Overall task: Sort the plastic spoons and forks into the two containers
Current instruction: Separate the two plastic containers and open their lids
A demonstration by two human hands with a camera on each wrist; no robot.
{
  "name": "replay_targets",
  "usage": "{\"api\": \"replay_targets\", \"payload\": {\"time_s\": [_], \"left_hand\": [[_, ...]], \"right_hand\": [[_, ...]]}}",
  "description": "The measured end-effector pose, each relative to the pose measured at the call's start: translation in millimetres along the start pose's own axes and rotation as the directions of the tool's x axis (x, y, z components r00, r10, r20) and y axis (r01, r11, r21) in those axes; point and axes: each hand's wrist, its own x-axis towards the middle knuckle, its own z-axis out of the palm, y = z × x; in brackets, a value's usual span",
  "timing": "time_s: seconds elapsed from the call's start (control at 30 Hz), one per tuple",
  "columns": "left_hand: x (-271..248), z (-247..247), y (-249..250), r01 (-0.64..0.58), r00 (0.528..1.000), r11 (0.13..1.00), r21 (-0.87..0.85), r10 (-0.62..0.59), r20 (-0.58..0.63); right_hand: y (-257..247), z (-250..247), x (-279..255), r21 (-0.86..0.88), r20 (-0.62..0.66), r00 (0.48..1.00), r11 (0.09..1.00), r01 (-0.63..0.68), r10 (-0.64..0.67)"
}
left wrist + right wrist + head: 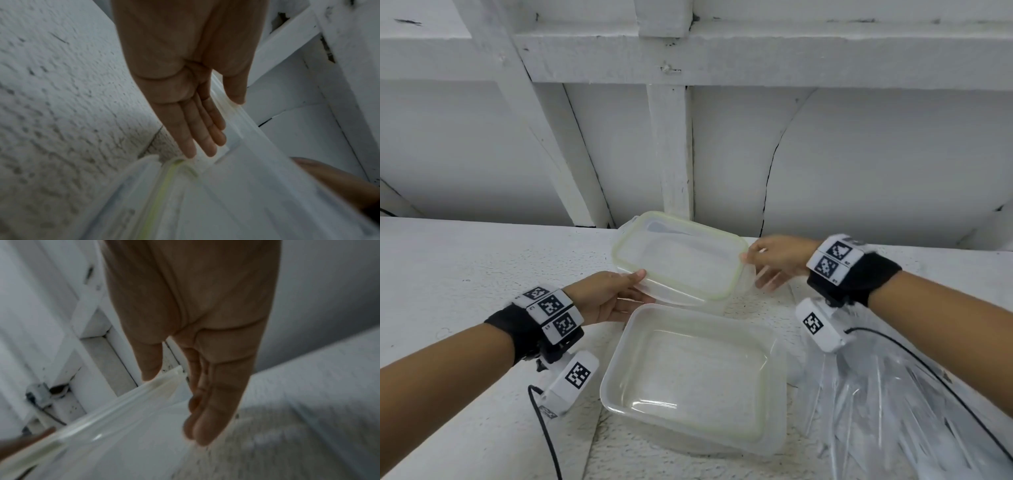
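Rough white plaster, pitted and grainy, covers the table (465,274) that carries everything. At nine o'clock the left hand (606,298) reaches in, a black strap and white tag blocks on its wrist. Its grip pinches the near left edge of the lid (678,257): thumb on top, straight fingers (197,129) pressed together beneath it. That lid is a translucent rounded rectangle with a pale green seal running round its rim, and it is held tilted above the table at about twelve o'clock. Under it lies another clear plastic piece, the far container (688,298), mostly hidden; I cannot tell what it holds.

At six o'clock sits the near container (774,428), a cloudy, smooth, round-cornered plastic tub, upright on the table with nothing visible inside. A faint green line shows along its near right rim.

At about two o'clock the right hand (777,260) takes the lid's right end. Its grip likewise pinches: thumb over the rim, fingers (216,394) held straight and close together below.

At four o'clock, just beside the near container, lies a crinkled clear plastic bag (893,411), glossy and folded, with long pale shapes inside, probably the cutlery, too blurred to tell spoons from forks. A black cable (935,373) crosses over it. White painted beams and panels, chipped in spots, stand behind the table.
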Motion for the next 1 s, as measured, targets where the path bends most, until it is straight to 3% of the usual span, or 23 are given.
{"api": "replay_targets", "payload": {"time_s": [0.1,0.23,0.4,0.53,0.67,0.8,1.0], "left_hand": [[-2.3,-3.7,4.6,0.008,1.000,1.000,-0.011,-0.008,-0.029],[-1.2,-14.7,7.8,-0.018,0.990,0.999,-0.035,0.013,-0.139],[2.4,-18.4,8.5,-0.029,0.990,0.999,-0.041,0.023,-0.139],[5.7,-21.8,9.0,-0.024,0.992,0.998,-0.065,0.016,-0.124],[6.7,-21.8,9.8,-0.017,0.992,0.998,-0.066,0.008,-0.127],[6.0,-21.4,10.1,-0.014,0.991,0.998,-0.055,0.007,-0.134],[4.0,-19.6,13.6,-0.012,0.990,0.999,-0.032,0.007,-0.143]], "right_hand": [[-26.1,-14.1,7.2,-0.350,-0.070,0.992,0.934,0.071,-0.102],[-52.0,-12.2,28.8,-0.392,-0.053,0.993,0.917,0.076,-0.105],[-54.6,6.4,62.2,-0.511,-0.145,0.987,0.860,-0.013,-0.072],[-43.2,2.4,88.2,-0.333,-0.063,0.998,0.943,-0.001,-0.021],[-34.4,-1.9,100.3,-0.119,0.032,0.998,0.991,0.066,-0.062],[-31.8,0.3,99.6,-0.044,0.042,0.994,0.994,0.105,-0.103],[-24.6,-2.9,97.7,0.030,0.172,0.975,0.990,0.138,-0.142]]}}
